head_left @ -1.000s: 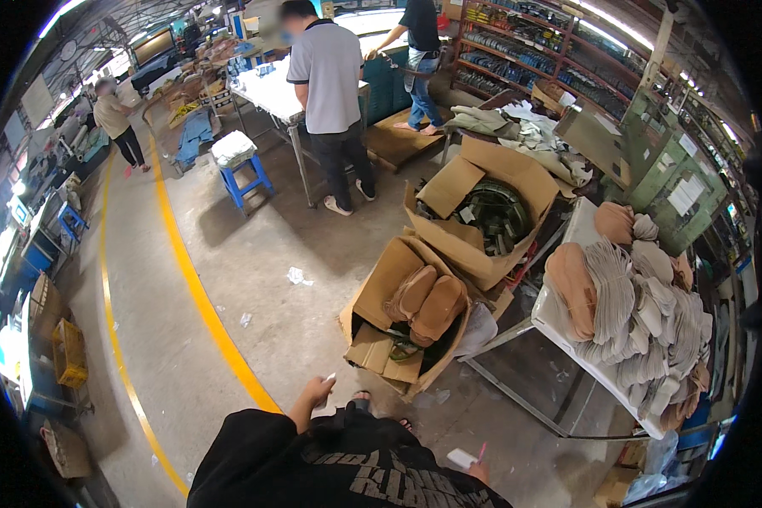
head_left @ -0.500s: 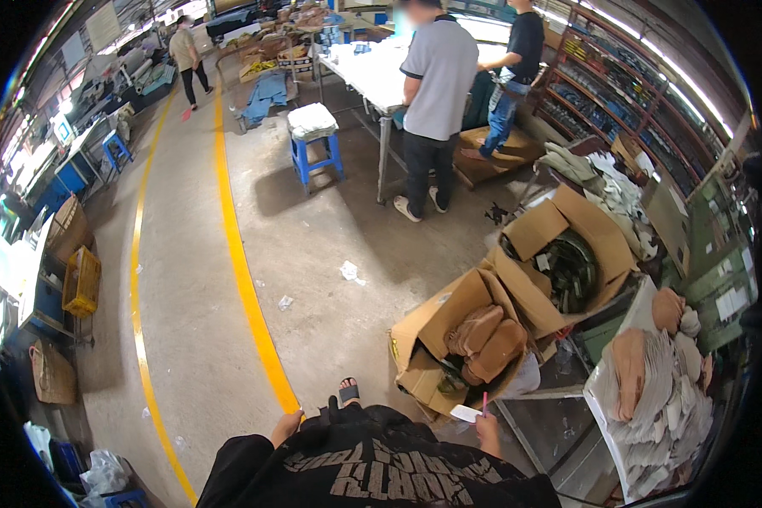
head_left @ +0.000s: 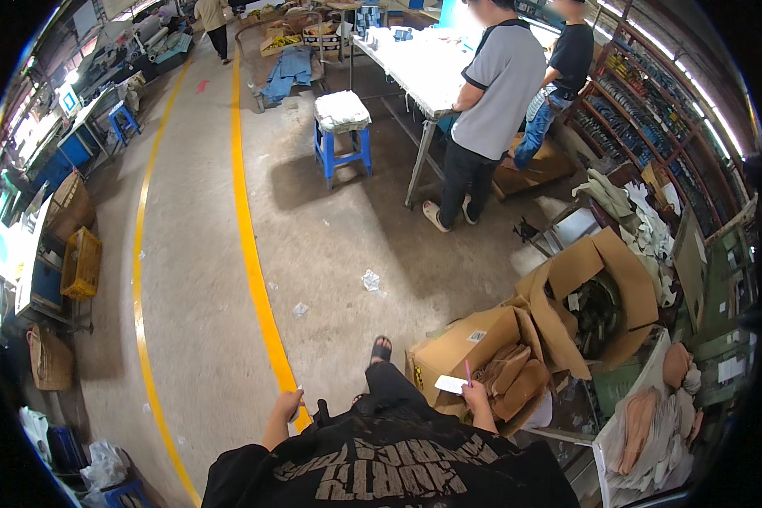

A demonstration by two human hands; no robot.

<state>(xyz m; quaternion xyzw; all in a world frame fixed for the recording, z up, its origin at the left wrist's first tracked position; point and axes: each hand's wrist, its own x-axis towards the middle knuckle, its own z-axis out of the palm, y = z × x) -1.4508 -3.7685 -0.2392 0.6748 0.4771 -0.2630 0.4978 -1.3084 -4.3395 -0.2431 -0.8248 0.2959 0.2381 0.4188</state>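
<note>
My right hand (head_left: 476,396) is closed on a thin pink pen (head_left: 468,371) and a small white card (head_left: 450,384). It is over the near edge of an open cardboard box (head_left: 455,345) that holds brown, sole-shaped pieces (head_left: 517,388). Low over the yellow floor line, my left hand (head_left: 284,407) is closed. Whatever is in its fingers, if anything, is too small to make out. One sandalled foot (head_left: 382,347) of mine is forward on the concrete floor.
Behind the first box stands a second cardboard box (head_left: 633,275) with dark curved pieces. A board stacked with pale and brown cut pieces (head_left: 643,432) lies at the right. Two people work at a white table (head_left: 411,74). A blue stool (head_left: 344,146) and a yellow crate (head_left: 82,262) stand farther off.
One foot has come forward. Both hands sit higher in view, the right one now nearer the box. The boxes, stool and table have shifted right and down; the far walker is farther off.
</note>
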